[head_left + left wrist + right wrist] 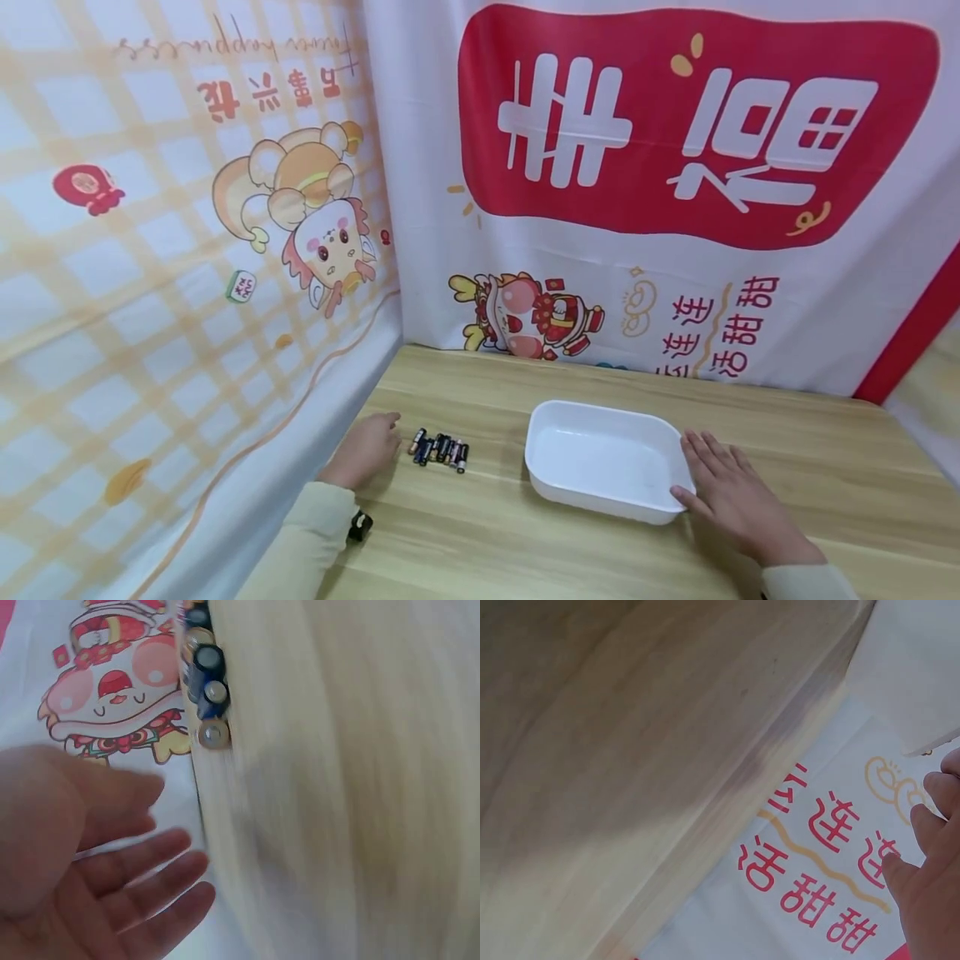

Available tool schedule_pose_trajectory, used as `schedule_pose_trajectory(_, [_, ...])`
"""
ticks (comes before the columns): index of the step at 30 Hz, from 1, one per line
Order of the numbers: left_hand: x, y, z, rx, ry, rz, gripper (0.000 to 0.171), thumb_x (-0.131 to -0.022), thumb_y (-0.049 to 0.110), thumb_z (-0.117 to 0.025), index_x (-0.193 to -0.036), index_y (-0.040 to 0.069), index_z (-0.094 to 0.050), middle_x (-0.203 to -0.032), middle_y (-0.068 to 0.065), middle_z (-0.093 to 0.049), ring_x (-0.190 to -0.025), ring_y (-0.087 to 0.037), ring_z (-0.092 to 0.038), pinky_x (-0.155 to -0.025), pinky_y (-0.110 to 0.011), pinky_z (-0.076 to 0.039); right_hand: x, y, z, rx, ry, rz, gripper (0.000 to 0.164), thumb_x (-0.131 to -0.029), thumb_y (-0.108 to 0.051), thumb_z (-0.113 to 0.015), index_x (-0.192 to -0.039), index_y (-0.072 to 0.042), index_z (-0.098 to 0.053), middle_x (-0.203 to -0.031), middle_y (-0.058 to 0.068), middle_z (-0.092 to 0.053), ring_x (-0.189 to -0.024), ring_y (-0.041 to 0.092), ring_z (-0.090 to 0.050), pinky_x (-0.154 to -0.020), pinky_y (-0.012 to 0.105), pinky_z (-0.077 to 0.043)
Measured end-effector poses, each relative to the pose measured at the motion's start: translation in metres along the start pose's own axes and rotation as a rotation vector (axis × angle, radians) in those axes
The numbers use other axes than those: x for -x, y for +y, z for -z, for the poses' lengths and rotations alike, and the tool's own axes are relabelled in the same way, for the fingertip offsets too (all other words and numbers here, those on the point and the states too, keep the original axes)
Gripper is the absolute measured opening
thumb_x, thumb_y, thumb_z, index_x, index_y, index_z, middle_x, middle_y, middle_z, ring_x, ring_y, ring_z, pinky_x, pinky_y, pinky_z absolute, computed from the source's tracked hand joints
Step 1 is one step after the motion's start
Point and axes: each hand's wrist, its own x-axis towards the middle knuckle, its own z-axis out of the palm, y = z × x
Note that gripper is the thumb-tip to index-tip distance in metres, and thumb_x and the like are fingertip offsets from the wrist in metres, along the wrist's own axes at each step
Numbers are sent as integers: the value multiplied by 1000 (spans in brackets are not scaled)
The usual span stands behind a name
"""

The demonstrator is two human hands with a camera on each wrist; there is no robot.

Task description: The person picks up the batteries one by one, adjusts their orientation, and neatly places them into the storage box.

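so, left hand (367,454): out at the table's (465,542) left side, fingers relaxed and partly stretched, grip slack, just beside the batteries (441,450) and apart from them; whether it touches the wood, cannot tell.
batteries: here they are, a small bunch lying on their sides, packed close on the table, black, dark blue and coppery, between the left hand and the box (611,454), much nearer the hand; the left wrist view catches them end-on.
right hand (738,496): over at the box's right end, fingers nearly straight, thumb out to the near corner of the rim, a touch with no clasp to it; how hard it presses, cannot tell.
box: white, rounded corners, sitting hollow side up on the table, pale floor in plain sight.
left sleeve (300,533): pale cuff, with a black thing (360,527) at the wrist.
back cloth (420,208): white, big red patch (660,200) up top, cartoon figure (517,312) lower down.
side cloth (75,333): yellow-and-white checks, on the left.
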Motion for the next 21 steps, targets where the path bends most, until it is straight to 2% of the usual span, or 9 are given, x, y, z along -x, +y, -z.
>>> schedule_pose_trajectory(3, [-7, -5, -1, 137, 52, 91, 37, -92, 12, -61, -126, -3, -59, -105, -13, -68, -94, -27, -64, -83, -45, -55, -2, 0, 1, -2, -15, 1, 74, -100, -48, -46, -149, 5, -28, -155, 21, -25, -146, 23, 3, -115, 32, 16])
schedule_pose_trajectory(5, [-13, -9, -2, 256, 39, 137, 36, -92, 12, -63, -123, -5, -60, -95, -10, -69, -84, -24, -66, -74, -40, -57, -2, 0, 1, 0, -9, 12, 74, -100, -47, -48, -149, 5, -29, -155, 20, -26, -147, 22, 3, -115, 31, 15])
schedule_pose_trajectory(8, [-21, -14, -3, 440, -20, 200, 35, -92, 10, -65, -122, -8, -59, -87, -10, -69, -73, -22, -66, -64, -35, -57, -1, 1, 3, 9, 2, 21, 74, -100, -46, -49, -149, 5, -28, -156, 20, -25, -146, 18, 7, -115, 30, 14])
schedule_pose_trajectory(11, [-28, -16, -5, 603, -91, 280, 37, -91, 6, -65, -123, -10, -56, -85, -14, -68, -69, -24, -66, -60, -33, -58, 3, 3, 4, 19, -14, 10, 74, -100, -46, -47, -150, 5, -27, -156, 20, -24, -146, 18, 8, -115, 30, 15])
schedule_pose_trajectory(14, [-32, -14, -5, 712, -126, 363, 39, -90, 4, -65, -125, -9, -54, -90, -16, -67, -72, -24, -66, -63, -34, -59, 5, 4, 5, 11, -21, -2, 74, -100, -48, -48, -148, 6, -31, -154, 22, -29, -146, 30, -5, -114, 30, 15])
schedule_pose_trajectory(16, [-33, -13, -5, 753, -128, 409, 38, -90, 4, -65, -124, -8, -54, -92, -17, -66, -75, -25, -65, -64, -34, -59, 4, 3, 4, -1, -26, -5, 74, -99, -49, -49, -146, 6, -34, -152, 22, -32, -144, 36, -17, -114, 29, 15])
schedule_pose_trajectory(18, [-33, -11, -5, 785, -131, 433, 37, -90, 3, -65, -123, -8, -53, -94, -18, -65, -77, -25, -64, -66, -35, -59, 3, 3, 3, -13, -30, -3, 74, -99, -49, -49, -145, 6, -36, -151, 22, -34, -140, 39, -26, -114, 27, 15])
schedule_pose_trajectory(21, [-32, -9, -9, 802, -134, 447, 37, -89, 1, -66, -122, -9, -52, -95, -18, -64, -77, -25, -64, -67, -36, -60, 3, 2, 1, -23, -36, 1, 73, -99, -50, -49, -145, 6, -37, -151, 22, -35, -139, 41, -29, -112, 24, 16])
